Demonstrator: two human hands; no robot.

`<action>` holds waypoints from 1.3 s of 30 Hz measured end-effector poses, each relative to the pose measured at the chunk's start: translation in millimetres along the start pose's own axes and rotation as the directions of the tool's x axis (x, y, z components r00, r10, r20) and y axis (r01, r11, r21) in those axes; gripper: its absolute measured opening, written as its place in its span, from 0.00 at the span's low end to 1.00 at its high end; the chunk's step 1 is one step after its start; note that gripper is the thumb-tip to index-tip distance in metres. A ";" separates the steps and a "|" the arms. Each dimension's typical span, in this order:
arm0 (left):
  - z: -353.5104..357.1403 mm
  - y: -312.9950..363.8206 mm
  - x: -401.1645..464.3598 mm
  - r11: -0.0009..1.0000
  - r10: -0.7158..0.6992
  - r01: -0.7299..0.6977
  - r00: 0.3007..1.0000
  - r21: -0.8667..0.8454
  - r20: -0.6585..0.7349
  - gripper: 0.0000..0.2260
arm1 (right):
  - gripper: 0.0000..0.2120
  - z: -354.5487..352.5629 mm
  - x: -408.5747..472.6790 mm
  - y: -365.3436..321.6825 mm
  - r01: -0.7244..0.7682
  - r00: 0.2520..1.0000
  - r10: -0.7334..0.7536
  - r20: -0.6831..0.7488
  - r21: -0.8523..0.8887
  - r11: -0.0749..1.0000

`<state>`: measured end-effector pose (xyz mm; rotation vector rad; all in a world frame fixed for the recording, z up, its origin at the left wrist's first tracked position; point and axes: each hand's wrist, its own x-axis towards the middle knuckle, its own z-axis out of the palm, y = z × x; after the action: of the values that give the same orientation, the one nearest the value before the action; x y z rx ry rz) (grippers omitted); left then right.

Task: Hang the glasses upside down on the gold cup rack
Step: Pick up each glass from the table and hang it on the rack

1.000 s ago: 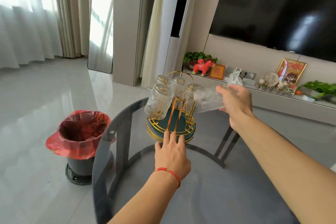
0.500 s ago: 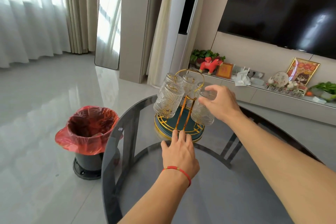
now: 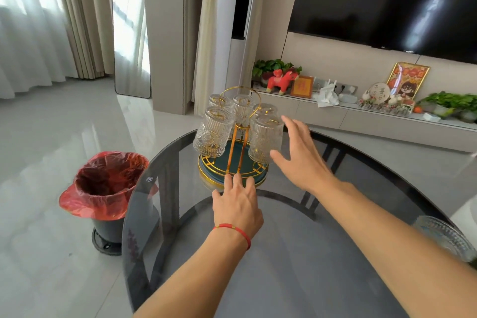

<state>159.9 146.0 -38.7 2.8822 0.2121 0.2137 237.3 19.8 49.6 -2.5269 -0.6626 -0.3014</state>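
Observation:
The gold cup rack (image 3: 238, 147) with a green round base stands at the far side of the round glass table (image 3: 296, 266). Several ribbed clear glasses hang upside down on it. The nearest right glass (image 3: 264, 141) hangs on its arm, free of my fingers. My right hand (image 3: 300, 155) hovers just right of that glass, fingers spread, holding nothing. My left hand (image 3: 238, 204) lies flat on the table with its fingertips against the front rim of the rack's base. Another ribbed glass piece (image 3: 444, 237) sits at the table's right edge, partly cut off.
A black bin with a red bag (image 3: 107, 188) stands on the floor left of the table. Behind the table runs a low TV cabinet (image 3: 361, 116) with plants, a red toy horse and frames. A dark TV (image 3: 387, 0) hangs above.
My right hand brought a glass from the right, set it upside down on the rack's right arm, then let go and drew back slightly. My left hand stayed at the base.

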 end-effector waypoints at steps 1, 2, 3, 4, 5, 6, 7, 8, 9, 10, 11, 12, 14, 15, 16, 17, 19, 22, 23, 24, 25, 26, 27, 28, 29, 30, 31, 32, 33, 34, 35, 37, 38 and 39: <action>-0.1 2.5 -2.2 1.000 0.012 -0.013 1.000 -0.028 -0.027 0.24 | 0.38 -4.3 -17.4 6.7 -0.004 1.000 0.004 -0.013 0.006 1.000; -0.1 2.9 -4.1 0.998 0.025 -0.028 0.998 -0.056 -0.055 0.23 | 0.36 -6.9 -33.8 12.6 -0.009 1.000 0.009 -0.012 0.011 1.000; -0.3 7.1 -6.7 0.996 0.044 -0.050 0.996 -0.074 -0.074 0.23 | 0.35 -11.9 -53.0 20.0 -0.022 1.000 0.022 -0.002 0.014 1.000; -0.5 9.9 -9.1 0.993 0.060 -0.068 0.995 -0.095 -0.084 0.23 | 0.33 -15.4 -71.5 26.6 -0.028 0.999 0.028 0.015 0.015 0.999; -0.8 11.8 -11.1 0.989 0.072 -0.083 0.994 -0.126 -0.085 0.25 | 0.32 -18.2 -89.0 32.1 -0.032 0.999 0.032 0.038 0.010 0.999; -1.4 16.1 -13.7 0.981 0.091 -0.103 0.992 -0.163 -0.083 0.26 | 0.30 -23.1 -107.6 38.6 -0.038 0.998 0.038 0.054 0.005 0.999; -2.0 20.2 -16.1 0.972 0.112 -0.126 0.990 -0.200 -0.082 0.27 | 0.28 -28.5 -124.7 44.4 -0.045 0.997 0.045 0.059 0.002 0.999; -2.8 24.1 -18.6 0.961 0.140 -0.155 0.987 -0.230 -0.080 0.27 | 0.26 -34.2 -139.9 49.7 -0.053 0.997 0.052 0.052 0.008 0.999; -3.2 29.4 -22.5 0.949 0.177 -0.191 0.981 -0.249 -0.078 0.28 | 0.24 -40.6 -153.9 55.0 -0.065 0.997 0.064 0.030 0.017 0.998; -3.4 35.6 -26.9 0.938 0.223 -0.236 0.972 -0.253 -0.078 0.27 | 0.22 -46.9 -165.3 61.1 -0.076 0.997 0.077 -0.010 0.029 0.997; -3.0 42.3 -32.3 0.926 0.277 -0.288 0.958 -0.244 -0.080 0.27 | 0.21 -52.8 -174.5 67.7 -0.089 0.994 0.092 -0.066 0.044 0.995; -2.1 52.7 -39.5 0.910 0.335 -0.344 0.939 -0.232 -0.081 0.27 | 0.19 -59.6 -184.4 75.3 -0.108 0.984 0.116 -0.136 0.066 0.992; 2.4 72.9 -54.6 0.865 0.430 -0.437 0.899 -0.244 -0.086 0.27 | 0.16 -71.9 -196.0 88.6 -0.155 0.946 0.178 -0.271 0.104 0.982; 6.2 86.2 -61.8 0.839 0.467 -0.471 0.880 -0.271 -0.083 0.27 | 0.15 -80.0 -200.5 94.6 -0.191 0.916 0.225 -0.333 0.132 0.973; 10.6 100.3 -68.5 0.817 0.487 -0.485 0.870 -0.313 -0.075 0.27 | 0.15 -88.0 -203.5 99.5 -0.230 0.878 0.278 -0.391 0.164 0.959; 14.7 116.3 -74.4 0.798 0.493 -0.479 0.868 -0.366 -0.062 0.28 | 0.15 -96.3 -206.0 104.6 -0.269 0.834 0.333 -0.441 0.203 0.942; 21.8 152.5 -80.7 0.757 0.488 -0.447 0.872 -0.477 -0.041 0.32 | 0.18 -110.5 -210.7 116.1 -0.336 0.722 0.474 -0.503 0.345 0.877; 26.3 211.1 -76.2 0.758 0.395 -0.354 0.918 -0.547 -0.047 0.45 | 0.21 -118.2 -216.4 136.4 -0.406 0.549 0.668 -0.502 0.538 0.738; 25.5 229.9 -72.9 0.782 0.362 -0.334 0.931 -0.526 -0.053 0.48 | 0.22 -118.5 -218.8 143.1 -0.431 0.508 0.713 -0.484 0.574 0.697; 24.1 248.4 -69.6 0.801 0.352 -0.331 0.934 -0.498 -0.054 0.50 | 0.23 -119.0 -222.0 149.3 -0.453 0.474 0.753 -0.456 0.607 0.653; 23.4 262.0 -65.6 0.813 0.355 -0.334 0.933 -0.478 -0.048 0.51 | 0.24 -118.4 -224.1 152.5 -0.466 0.453 0.787 -0.418 0.642 0.609; 23.1 272.6 -61.6 0.819 0.359 -0.329 0.933 -0.471 -0.027 0.51 | 0.24 -117.5 -225.9 155.3 -0.473 0.440 0.814 -0.378 0.673 0.568; 23.7 280.8 -58.1 0.822 0.353 -0.308 0.935 -0.480 0.004 0.50 | 0.24 -117.5 -227.8 158.0 -0.480 0.436 0.832 -0.344 0.693 0.538; 24.9 283.8 -54.0 0.824 0.335 -0.277 0.942 -0.495 0.031 0.49 | 0.24 -116.9 -228.0 158.7 -0.491 0.436 0.843 -0.316 0.701 0.517; 26.4 286.1 -50.8 0.823 0.319 -0.256 0.947 -0.507 0.039 0.47 | 0.23 -117.6 -228.6 159.8 -0.505 0.436 0.850 -0.296 0.702 0.503; 27.0 286.2 -48.0 0.823 0.306 -0.248 0.952 -0.511 0.032 0.45 | 0.23 -117.6 -228.6 160.9 -0.517 0.437 0.856 -0.277 0.701 0.491; 27.3 285.0 -45.9 0.822 0.301 -0.251 0.954 -0.512 0.016 0.44 | 0.22 -116.9 -228.6 162.6 -0.527 0.438 0.860 -0.260 0.701 0.480; 26.3 282.2 -44.3 0.819 0.299 -0.254 0.954 -0.515 0.005 0.43 | 0.21 -116.1 -228.0 164.0 -0.532 0.440 0.863 -0.247 0.703 0.472; 24.2 278.1 -43.5 0.814 0.298 -0.256 0.955 -0.521 -0.004 0.43 | 0.19 -114.8 -227.3 165.8 -0.539 0.448 0.861 -0.241 0.696 0.475; 21.6 272.2 -43.8 0.810 0.286 -0.242 0.958 -0.535 -0.001 0.42 | 0.18 -113.6 -227.2 166.0 -0.551 0.464 0.855 -0.231 0.681 0.483; 18.0 264.9 -44.4 0.802 0.262 -0.213 0.965 -0.558 0.009 0.42 | 0.16 -111.8 -226.4 166.8 -0.563 0.500 0.841 -0.208 0.659 0.498; 10.9 244.3 -47.6 0.751 0.184 -0.081 0.979 -0.655 0.090 0.40 | 0.13 -106.9 -225.5 164.8 -0.561 0.597 0.789 -0.141 0.630 0.537; 6.2 230.3 -48.9 0.674 0.135 0.034 0.976 -0.738 0.168 0.38 | 0.13 -103.7 -223.4 160.5 -0.544 0.645 0.755 -0.113 0.626 0.558; -0.3 218.1 -51.8 0.556 0.098 0.166 0.960 -0.814 0.263 0.36 | 0.13 -101.1 -221.4 158.0 -0.525 0.685 0.722 -0.094 0.624 0.579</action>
<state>136.5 -71.7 9.6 1.8946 0.0724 -0.1009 119.7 -240.1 -3.5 -1.8917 0.3088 -0.2250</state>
